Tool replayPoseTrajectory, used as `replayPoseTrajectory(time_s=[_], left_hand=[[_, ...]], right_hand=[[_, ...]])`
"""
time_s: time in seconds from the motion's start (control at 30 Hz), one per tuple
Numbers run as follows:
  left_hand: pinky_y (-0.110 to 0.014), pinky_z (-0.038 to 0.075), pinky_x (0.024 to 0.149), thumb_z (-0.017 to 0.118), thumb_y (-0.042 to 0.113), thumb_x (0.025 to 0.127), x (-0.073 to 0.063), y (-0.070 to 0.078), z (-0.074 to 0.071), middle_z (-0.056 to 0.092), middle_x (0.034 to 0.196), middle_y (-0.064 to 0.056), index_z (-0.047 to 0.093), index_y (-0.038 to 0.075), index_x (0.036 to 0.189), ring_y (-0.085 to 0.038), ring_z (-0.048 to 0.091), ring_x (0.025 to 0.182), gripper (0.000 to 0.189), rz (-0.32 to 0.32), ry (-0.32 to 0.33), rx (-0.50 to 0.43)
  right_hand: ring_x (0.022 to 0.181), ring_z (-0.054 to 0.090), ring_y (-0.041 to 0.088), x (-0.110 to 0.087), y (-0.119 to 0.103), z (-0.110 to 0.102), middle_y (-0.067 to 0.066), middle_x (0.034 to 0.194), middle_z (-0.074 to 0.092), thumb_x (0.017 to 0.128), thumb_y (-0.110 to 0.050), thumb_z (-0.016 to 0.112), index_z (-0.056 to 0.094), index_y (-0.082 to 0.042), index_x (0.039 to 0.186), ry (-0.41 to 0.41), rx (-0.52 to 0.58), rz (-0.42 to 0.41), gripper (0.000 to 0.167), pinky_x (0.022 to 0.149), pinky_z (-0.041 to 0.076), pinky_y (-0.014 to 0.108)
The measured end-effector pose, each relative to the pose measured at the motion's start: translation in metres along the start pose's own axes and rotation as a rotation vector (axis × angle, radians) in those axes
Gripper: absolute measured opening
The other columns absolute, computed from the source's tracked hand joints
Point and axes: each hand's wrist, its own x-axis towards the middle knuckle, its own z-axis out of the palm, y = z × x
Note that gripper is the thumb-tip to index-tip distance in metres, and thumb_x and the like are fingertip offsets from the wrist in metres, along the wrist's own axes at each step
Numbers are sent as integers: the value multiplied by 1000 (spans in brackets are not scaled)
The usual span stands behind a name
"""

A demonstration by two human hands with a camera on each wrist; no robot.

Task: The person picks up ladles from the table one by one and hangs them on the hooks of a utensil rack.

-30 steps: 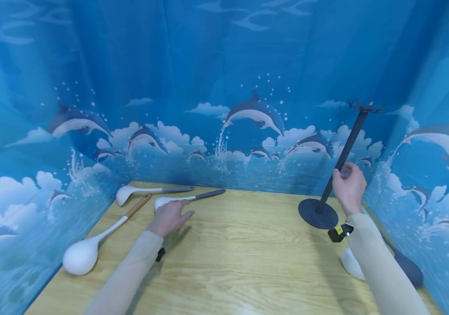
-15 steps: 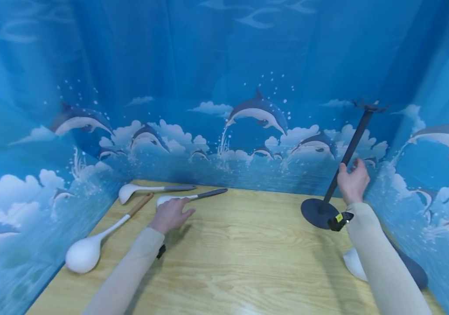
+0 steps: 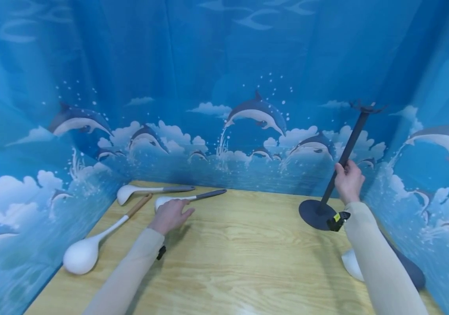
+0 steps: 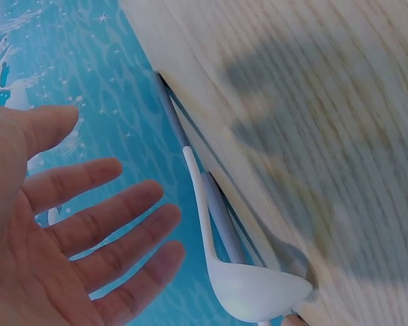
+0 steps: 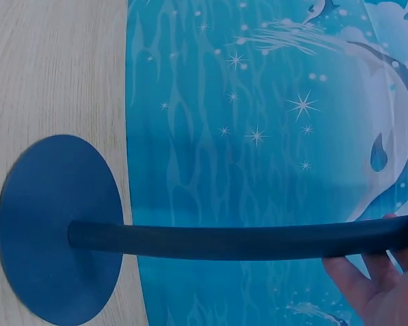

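Note:
A black rack stand (image 3: 352, 142) with a round base and small hooks at its top stands at the table's right rear. My right hand (image 3: 349, 181) holds its pole about halfway up, thumb on one side and fingers on the other. In the right wrist view the fingers (image 5: 353, 282) meet the dark pole (image 5: 224, 242). My left hand (image 3: 170, 216) hovers palm down, fingers spread, beside a white ladle with a dark grey handle (image 3: 211, 194). The left wrist view has that ladle's white bowl (image 4: 255, 292) apart from the spread fingers of the left hand (image 4: 88, 238).
A second grey-handled white ladle (image 3: 127, 191) lies at the back left. Nearer is a large white ladle with a wooden handle (image 3: 80, 257). Under the right forearm, partly hidden, lie a white piece (image 3: 352, 264) and a dark grey piece (image 3: 411, 269). Dolphin-print curtains enclose the table.
My right hand's fingers loosened from their curl half a second ago and have now come in around the pole. The left hand, the stand and the ladles stay in place.

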Motion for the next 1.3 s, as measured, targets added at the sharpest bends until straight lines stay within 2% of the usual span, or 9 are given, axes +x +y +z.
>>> replayPoseTrajectory(time_s=[0.07, 0.23, 0.5, 0.63, 0.73, 0.87, 1.03, 1.2, 1.3], left_hand=[[-51, 54, 87, 54, 41, 100, 0, 0, 1, 69, 119, -14, 62, 4, 129, -32, 69, 100, 48, -2, -14, -8], [-51, 55, 84, 55, 41, 100, 1, -2, 1, 70, 118, -15, 63, 3, 128, -31, 70, 96, 48, -8, -38, -13], [-50, 57, 79, 57, 39, 98, 6, -3, 0, 72, 113, -15, 67, 4, 124, -31, 71, 88, 45, 1, 19, 11], [-51, 56, 81, 56, 40, 98, 5, -5, 0, 71, 115, -16, 67, 5, 124, -32, 70, 91, 45, -18, 24, 23], [-53, 55, 82, 56, 41, 99, 5, -6, 0, 70, 117, -16, 67, 5, 123, -34, 69, 96, 45, -35, 39, 26], [-53, 56, 74, 58, 40, 97, 7, -8, -1, 72, 109, -15, 69, 6, 119, -33, 70, 87, 42, -67, 79, 31], [-49, 55, 66, 58, 39, 97, 10, -12, -2, 73, 94, -12, 71, 7, 113, -26, 67, 71, 38, -110, 97, 51], [-44, 53, 59, 61, 35, 96, 12, -17, 1, 72, 89, -11, 71, 4, 110, -21, 62, 63, 35, -116, 100, 27], [-39, 50, 51, 63, 31, 96, 15, -20, 3, 70, 81, -11, 72, 4, 104, -19, 59, 57, 29, -116, 131, 14]], right_hand=[[132, 46, 37, -1, 0, 0, 21, 133, 60, 106, -40, 32, 54, -4, 132, -7, -1, -9, 50, 105, 39, 55], [129, 49, 38, -4, -1, 0, 21, 128, 64, 106, -38, 34, 56, -3, 128, -16, -13, -36, 47, 104, 39, 56], [123, 56, 38, -12, -6, 1, 21, 124, 66, 106, -40, 35, 58, -2, 125, -20, -15, -100, 49, 109, 35, 54], [121, 57, 39, -19, -8, 3, 22, 124, 66, 105, -43, 35, 58, -2, 127, -41, -11, -111, 52, 110, 31, 55], [119, 59, 38, -24, -9, 6, 21, 123, 66, 105, -44, 36, 59, -2, 127, -43, -11, -125, 52, 106, 38, 53], [115, 63, 36, -31, -11, 9, 20, 122, 68, 104, -44, 39, 59, -3, 126, -38, 6, -149, 51, 98, 47, 51], [114, 64, 34, -39, -13, 12, 19, 120, 68, 104, -44, 40, 59, -4, 126, -61, 38, -165, 50, 97, 49, 49], [115, 64, 33, -41, -13, 12, 18, 120, 69, 104, -44, 40, 59, -5, 126, -61, 36, -162, 49, 94, 52, 49], [115, 64, 33, -42, -14, 12, 18, 121, 69, 104, -45, 40, 59, -5, 128, -61, 33, -156, 50, 93, 52, 49]])
